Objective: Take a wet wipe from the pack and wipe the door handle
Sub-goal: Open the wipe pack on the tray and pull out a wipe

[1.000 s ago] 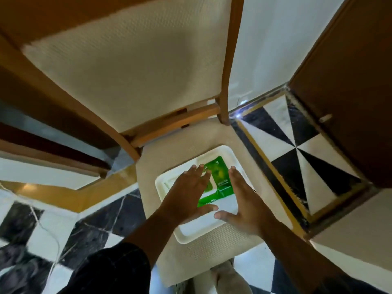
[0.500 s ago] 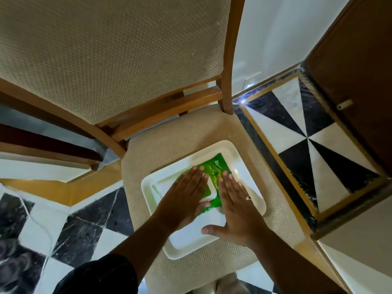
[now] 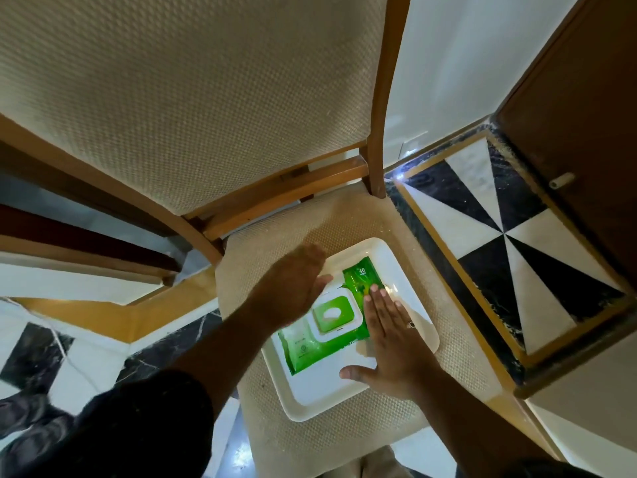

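A green wet wipe pack (image 3: 306,345) lies in a white square tray (image 3: 320,395) on the chair seat. Its white-framed green flip lid (image 3: 333,317) faces up and looks closed. My right hand (image 3: 389,339) lies flat, fingers together, pressing on the pack's right edge and the tray. My left hand (image 3: 293,288) hovers blurred above the pack's upper left, fingers open, holding nothing. No door handle is in view.
The tray rests on a beige upholstered wooden chair (image 3: 193,108) whose back rises close ahead. A dark wooden door (image 3: 586,132) with a small stopper stands at the right. Black and white marble floor (image 3: 510,243) surrounds the chair.
My left hand has lifted off the pack and swung up and left, uncovering the lid. My right hand has stayed flat on the pack's right side.
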`<state>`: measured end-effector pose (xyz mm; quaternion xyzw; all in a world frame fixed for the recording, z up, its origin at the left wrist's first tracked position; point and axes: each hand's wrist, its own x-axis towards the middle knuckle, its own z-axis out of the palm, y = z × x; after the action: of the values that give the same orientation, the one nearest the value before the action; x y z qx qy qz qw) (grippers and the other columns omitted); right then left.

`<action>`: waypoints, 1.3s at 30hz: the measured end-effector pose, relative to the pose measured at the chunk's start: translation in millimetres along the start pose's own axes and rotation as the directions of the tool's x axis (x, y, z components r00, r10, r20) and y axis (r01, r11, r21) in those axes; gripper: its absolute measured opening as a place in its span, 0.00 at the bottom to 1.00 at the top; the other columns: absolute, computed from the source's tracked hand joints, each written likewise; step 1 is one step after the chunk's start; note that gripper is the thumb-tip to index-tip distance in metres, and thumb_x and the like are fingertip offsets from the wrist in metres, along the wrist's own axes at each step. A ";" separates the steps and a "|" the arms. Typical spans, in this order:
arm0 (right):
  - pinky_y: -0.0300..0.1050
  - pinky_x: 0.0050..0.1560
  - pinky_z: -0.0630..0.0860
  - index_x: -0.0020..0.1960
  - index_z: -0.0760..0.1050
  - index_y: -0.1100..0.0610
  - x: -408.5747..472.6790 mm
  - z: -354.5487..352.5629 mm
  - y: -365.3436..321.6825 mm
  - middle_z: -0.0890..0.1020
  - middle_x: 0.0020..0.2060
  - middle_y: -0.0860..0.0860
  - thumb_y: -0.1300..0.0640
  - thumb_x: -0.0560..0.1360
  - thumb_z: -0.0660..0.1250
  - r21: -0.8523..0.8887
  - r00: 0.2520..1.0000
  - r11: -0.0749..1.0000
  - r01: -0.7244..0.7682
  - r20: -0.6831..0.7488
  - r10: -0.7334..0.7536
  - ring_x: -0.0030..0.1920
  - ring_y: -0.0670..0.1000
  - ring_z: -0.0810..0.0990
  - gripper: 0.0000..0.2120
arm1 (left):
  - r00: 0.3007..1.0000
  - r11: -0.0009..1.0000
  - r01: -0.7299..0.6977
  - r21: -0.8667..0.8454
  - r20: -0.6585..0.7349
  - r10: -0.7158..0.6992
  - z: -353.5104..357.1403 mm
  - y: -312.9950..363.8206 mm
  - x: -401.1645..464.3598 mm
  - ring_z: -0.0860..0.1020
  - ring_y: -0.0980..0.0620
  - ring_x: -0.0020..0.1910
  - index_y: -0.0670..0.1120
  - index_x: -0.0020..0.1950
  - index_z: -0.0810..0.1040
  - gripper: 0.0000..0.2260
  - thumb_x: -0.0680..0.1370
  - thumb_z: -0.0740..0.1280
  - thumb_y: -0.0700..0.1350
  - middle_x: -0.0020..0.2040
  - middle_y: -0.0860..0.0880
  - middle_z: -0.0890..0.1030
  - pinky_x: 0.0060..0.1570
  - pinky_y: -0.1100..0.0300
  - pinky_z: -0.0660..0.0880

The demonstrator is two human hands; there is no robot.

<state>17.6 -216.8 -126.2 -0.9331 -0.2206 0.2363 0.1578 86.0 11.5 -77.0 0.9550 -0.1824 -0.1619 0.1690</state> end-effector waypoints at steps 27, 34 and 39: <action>0.58 0.43 0.78 0.40 0.76 0.65 47.6 -20.8 -65.0 0.78 0.46 0.63 0.60 0.68 0.66 -0.123 0.944 0.991 -0.044 -0.331 0.001 0.45 0.63 0.77 0.07 | 0.999 0.998 0.033 0.057 -0.019 -0.032 -9.3 -7.3 -2.8 0.59 0.38 0.77 0.44 0.73 0.68 0.22 0.83 0.54 0.53 0.76 0.39 0.66 0.74 0.43 0.59; 0.50 0.40 0.80 0.45 0.72 0.64 42.9 -34.5 -54.7 0.72 0.51 0.61 0.65 0.75 0.65 0.267 0.862 0.964 0.022 -0.494 0.117 0.41 0.55 0.77 0.02 | 0.997 0.998 0.068 0.011 -0.047 -0.067 -4.0 -7.8 -5.7 0.57 0.39 0.78 0.49 0.75 0.66 0.23 0.82 0.51 0.55 0.78 0.41 0.63 0.74 0.43 0.58; 0.53 0.50 0.77 0.48 0.70 0.65 35.1 -25.3 -56.9 0.72 0.51 0.60 0.60 0.78 0.57 0.618 0.732 0.786 -0.018 -0.527 0.431 0.47 0.52 0.74 0.08 | 0.994 0.995 0.099 -0.009 -0.046 -0.099 -5.1 -6.5 -6.5 0.57 0.40 0.78 0.50 0.75 0.66 0.24 0.81 0.50 0.57 0.79 0.42 0.61 0.74 0.42 0.59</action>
<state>39.1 -156.0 -95.3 -0.8833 0.0499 -0.0253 0.4654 84.1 21.2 -73.4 0.9658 -0.1303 -0.1484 0.1682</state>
